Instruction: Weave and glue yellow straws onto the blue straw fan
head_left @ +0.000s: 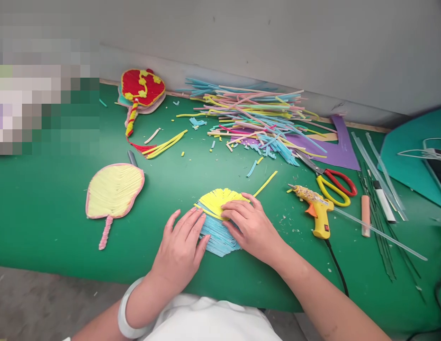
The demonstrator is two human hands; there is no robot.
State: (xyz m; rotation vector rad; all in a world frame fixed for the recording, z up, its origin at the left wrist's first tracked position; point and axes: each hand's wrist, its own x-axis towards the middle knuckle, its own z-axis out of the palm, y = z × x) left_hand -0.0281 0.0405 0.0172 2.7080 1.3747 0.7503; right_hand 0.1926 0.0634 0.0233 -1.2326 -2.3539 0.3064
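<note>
A small leaf-shaped fan piece point(220, 237) lies on the table in front of me, with blue pipe cleaner rows below and a yellow fan-shaped section point(216, 198) above. My left hand point(183, 241) rests at its left edge, fingers stretched out and fingertips touching the border of blue and yellow. Over the right side curves my right hand point(250, 225), its fingers bent around a yellow pipe cleaner point(266, 183) whose loose end sticks out to the upper right. The right fingertips cover part of the yellow section.
A pale yellow fan point(115, 192) lies left; a red fan point(142, 87) lies behind it. Pipe cleaners point(256, 106) are heaped at the back over purple sheet point(344, 147). Scissors point(334, 182), a corded glue gun point(318, 208), glue sticks point(380, 173) and thin wires point(382, 241) lie right.
</note>
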